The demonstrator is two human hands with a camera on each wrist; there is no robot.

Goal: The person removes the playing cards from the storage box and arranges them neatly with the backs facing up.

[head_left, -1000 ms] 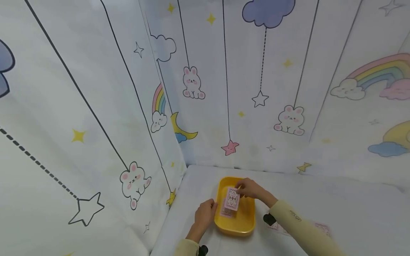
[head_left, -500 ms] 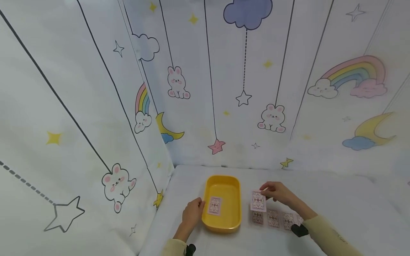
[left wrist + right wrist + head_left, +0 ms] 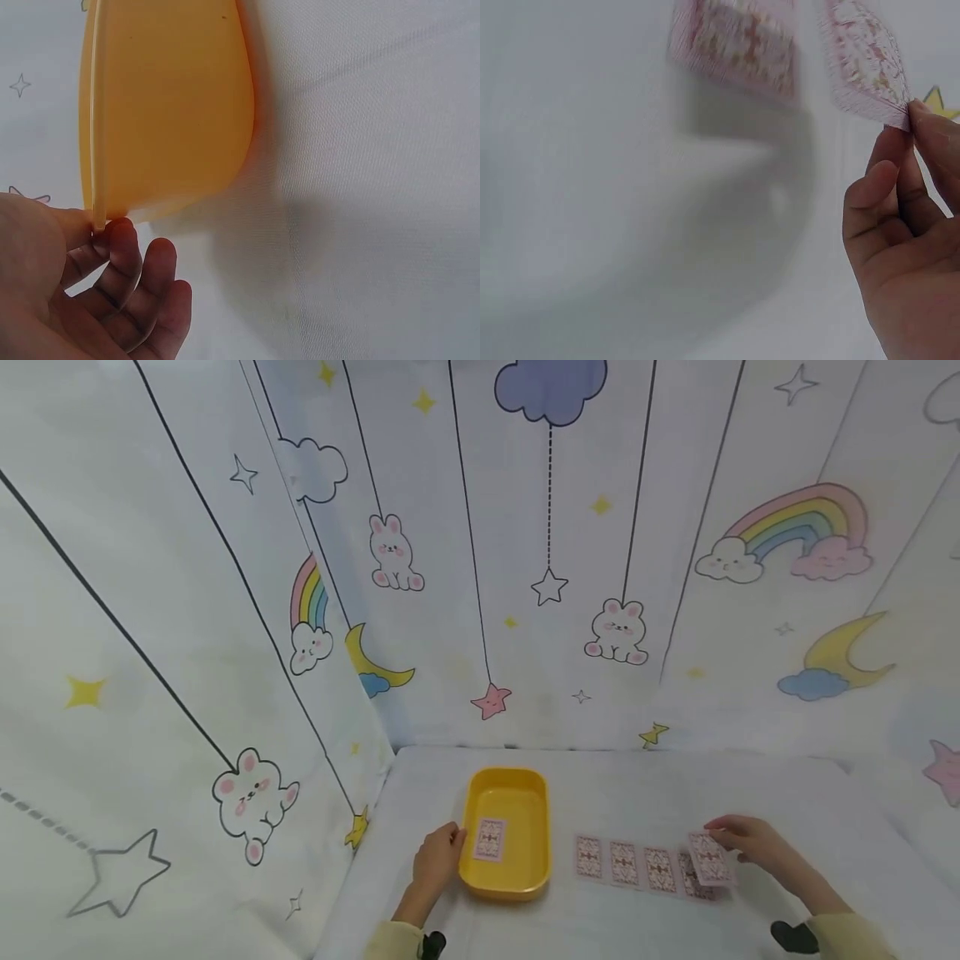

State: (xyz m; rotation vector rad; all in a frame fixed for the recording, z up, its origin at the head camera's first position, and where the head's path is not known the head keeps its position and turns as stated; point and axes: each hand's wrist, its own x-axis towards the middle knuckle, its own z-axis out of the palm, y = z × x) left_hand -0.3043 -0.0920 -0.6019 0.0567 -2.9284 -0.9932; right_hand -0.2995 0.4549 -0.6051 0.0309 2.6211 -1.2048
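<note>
My left hand [image 3: 437, 862] pinches the rim of a yellow tray [image 3: 536, 835] at its left side; in the left wrist view thumb and fingers close on the edge of the tray [image 3: 172, 97]. A pink-patterned playing card [image 3: 490, 839] lies back up inside the tray. To the right, my right hand [image 3: 757, 847] pinches another playing card [image 3: 709, 858] by its upper corner, over the right end of a row of cards [image 3: 623, 862]. The right wrist view has this held card [image 3: 866, 64] between thumb and fingers, raised above a lying card [image 3: 742, 45].
The row of several cards lies on a white cloth-covered table [image 3: 600, 927] right of the tray. A white wall sheet [image 3: 450, 468] printed with rabbits, stars and clouds stands behind the table and along its left.
My right hand has carried the card from over the tray to the right, past the row, to its right end. My left hand keeps its hold on the tray. The head view has turned right.
</note>
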